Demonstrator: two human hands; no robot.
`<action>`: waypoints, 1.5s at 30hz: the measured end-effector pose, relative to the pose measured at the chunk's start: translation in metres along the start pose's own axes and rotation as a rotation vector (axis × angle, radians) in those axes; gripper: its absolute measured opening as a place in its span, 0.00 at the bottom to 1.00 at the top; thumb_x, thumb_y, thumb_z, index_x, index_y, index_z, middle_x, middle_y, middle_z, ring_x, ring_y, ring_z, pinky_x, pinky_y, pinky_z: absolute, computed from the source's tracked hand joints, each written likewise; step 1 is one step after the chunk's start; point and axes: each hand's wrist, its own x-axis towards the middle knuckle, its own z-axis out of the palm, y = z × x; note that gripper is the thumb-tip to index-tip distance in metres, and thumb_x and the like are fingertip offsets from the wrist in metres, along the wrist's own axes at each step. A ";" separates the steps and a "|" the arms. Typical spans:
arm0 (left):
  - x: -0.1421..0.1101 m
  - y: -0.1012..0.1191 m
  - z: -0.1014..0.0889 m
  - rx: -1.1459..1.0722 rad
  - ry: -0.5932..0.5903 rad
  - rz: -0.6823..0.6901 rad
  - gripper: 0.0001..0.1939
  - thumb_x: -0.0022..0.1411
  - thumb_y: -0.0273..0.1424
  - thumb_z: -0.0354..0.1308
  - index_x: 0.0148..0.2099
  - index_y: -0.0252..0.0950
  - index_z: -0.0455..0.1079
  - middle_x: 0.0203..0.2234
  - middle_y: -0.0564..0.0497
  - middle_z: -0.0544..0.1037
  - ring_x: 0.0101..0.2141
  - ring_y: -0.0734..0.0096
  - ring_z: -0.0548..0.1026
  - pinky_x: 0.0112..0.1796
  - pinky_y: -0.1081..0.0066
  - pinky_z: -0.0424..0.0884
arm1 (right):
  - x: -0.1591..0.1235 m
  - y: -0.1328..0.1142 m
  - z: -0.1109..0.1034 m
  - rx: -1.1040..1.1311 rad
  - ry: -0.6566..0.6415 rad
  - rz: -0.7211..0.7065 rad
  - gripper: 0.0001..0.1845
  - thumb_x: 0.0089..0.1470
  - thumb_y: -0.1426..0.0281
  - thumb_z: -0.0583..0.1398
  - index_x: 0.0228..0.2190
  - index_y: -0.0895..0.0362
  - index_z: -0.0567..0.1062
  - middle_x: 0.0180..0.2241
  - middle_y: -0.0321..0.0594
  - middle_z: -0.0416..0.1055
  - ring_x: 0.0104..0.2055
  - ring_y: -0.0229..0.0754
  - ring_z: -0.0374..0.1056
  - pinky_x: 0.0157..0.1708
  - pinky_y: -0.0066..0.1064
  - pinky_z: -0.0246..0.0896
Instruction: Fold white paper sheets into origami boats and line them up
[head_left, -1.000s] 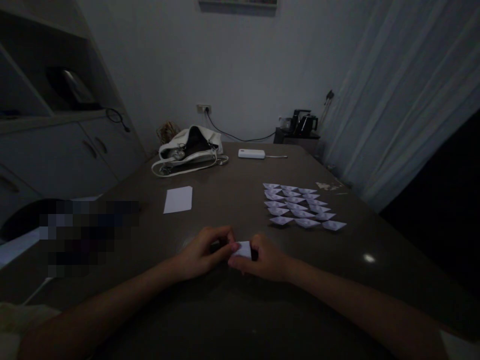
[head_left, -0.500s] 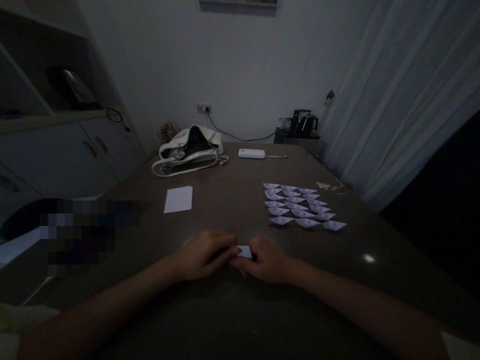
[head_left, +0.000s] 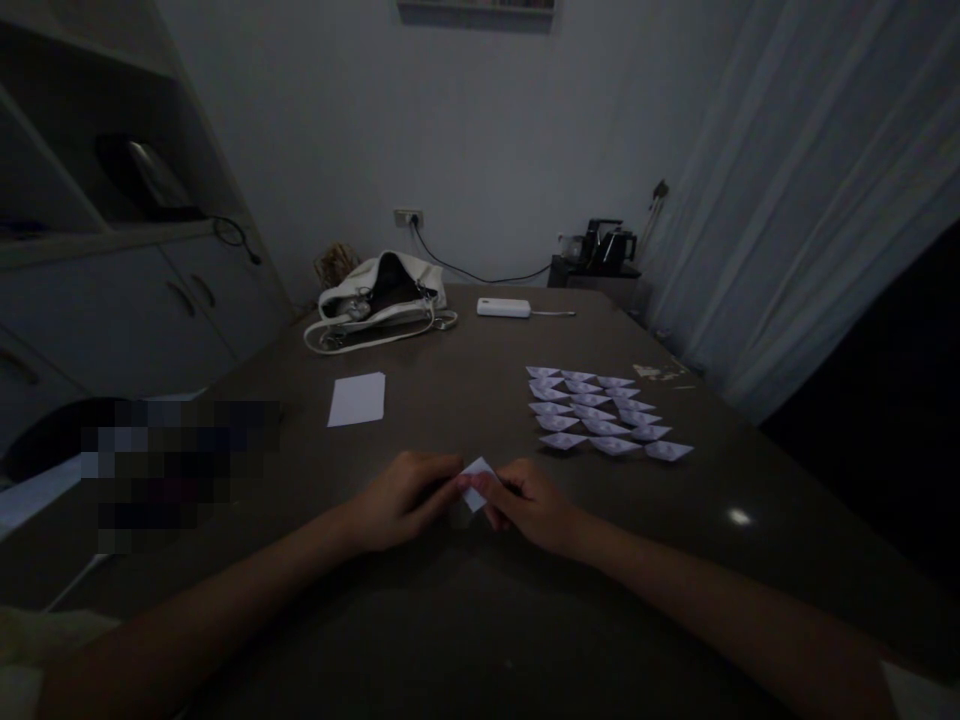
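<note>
A small folded piece of white paper (head_left: 478, 468) is held between my two hands over the near middle of the table, turned so that it looks like a diamond. My left hand (head_left: 405, 505) pinches its left corner with thumb and fingertips. From the other side, my right hand (head_left: 536, 508) grips it, the thumb lying across its face. Fingers behind the paper are partly hidden. Right of centre, several folded paper boats (head_left: 589, 412) stand in rows. Left of centre lies a stack of white paper sheets (head_left: 357, 399).
On the brown table (head_left: 450, 620), a white handbag (head_left: 382, 300) and a white power bank (head_left: 503, 308) with a short cable sit at the far side. Paper scraps (head_left: 658, 372) lie by the right edge. A black kettle (head_left: 613, 250) stands beyond it. Something at left is pixelated.
The folded paper has turned from lying square to pointing a corner upward. Both hands have shifted their grip on it, and the right thumb has moved up over its face.
</note>
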 end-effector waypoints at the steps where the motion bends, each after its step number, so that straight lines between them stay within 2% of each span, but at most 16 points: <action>1: 0.000 0.000 0.000 0.006 0.000 0.002 0.13 0.68 0.32 0.44 0.31 0.35 0.62 0.22 0.54 0.67 0.23 0.75 0.66 0.26 0.76 0.59 | 0.000 0.001 0.000 0.002 0.007 -0.002 0.34 0.60 0.49 0.46 0.15 0.60 0.67 0.14 0.33 0.60 0.17 0.31 0.56 0.19 0.23 0.48; 9: 0.001 0.002 0.001 0.061 -0.015 0.011 0.14 0.67 0.31 0.43 0.31 0.34 0.63 0.21 0.53 0.67 0.22 0.74 0.65 0.25 0.75 0.59 | 0.001 0.004 0.001 0.002 0.005 -0.012 0.35 0.59 0.47 0.47 0.14 0.60 0.68 0.13 0.33 0.59 0.16 0.31 0.55 0.19 0.23 0.48; 18: 0.001 0.000 0.002 0.044 0.027 0.050 0.14 0.67 0.30 0.44 0.30 0.34 0.63 0.20 0.54 0.66 0.21 0.75 0.64 0.24 0.76 0.59 | 0.001 0.006 0.002 0.018 -0.006 0.003 0.34 0.60 0.49 0.47 0.15 0.60 0.68 0.14 0.33 0.61 0.16 0.30 0.56 0.19 0.22 0.48; 24: 0.000 -0.003 0.002 -0.045 0.054 -0.014 0.16 0.68 0.32 0.43 0.29 0.33 0.63 0.20 0.55 0.66 0.21 0.77 0.65 0.24 0.77 0.60 | 0.001 0.008 0.002 0.086 0.004 0.007 0.34 0.60 0.49 0.47 0.16 0.60 0.69 0.15 0.34 0.62 0.17 0.31 0.59 0.19 0.22 0.51; 30: -0.001 -0.004 0.002 -0.027 0.099 -0.028 0.17 0.68 0.33 0.44 0.27 0.33 0.62 0.19 0.56 0.64 0.20 0.77 0.63 0.23 0.77 0.59 | 0.000 0.009 0.003 0.080 0.036 -0.008 0.34 0.61 0.50 0.46 0.15 0.60 0.68 0.14 0.33 0.61 0.17 0.30 0.58 0.20 0.22 0.51; 45: 0.001 -0.004 0.003 -0.052 0.053 -0.035 0.17 0.68 0.33 0.43 0.29 0.32 0.64 0.19 0.55 0.66 0.20 0.77 0.65 0.23 0.77 0.60 | 0.001 0.005 0.002 0.039 0.040 -0.005 0.36 0.58 0.45 0.45 0.13 0.59 0.66 0.12 0.34 0.60 0.16 0.31 0.56 0.19 0.24 0.50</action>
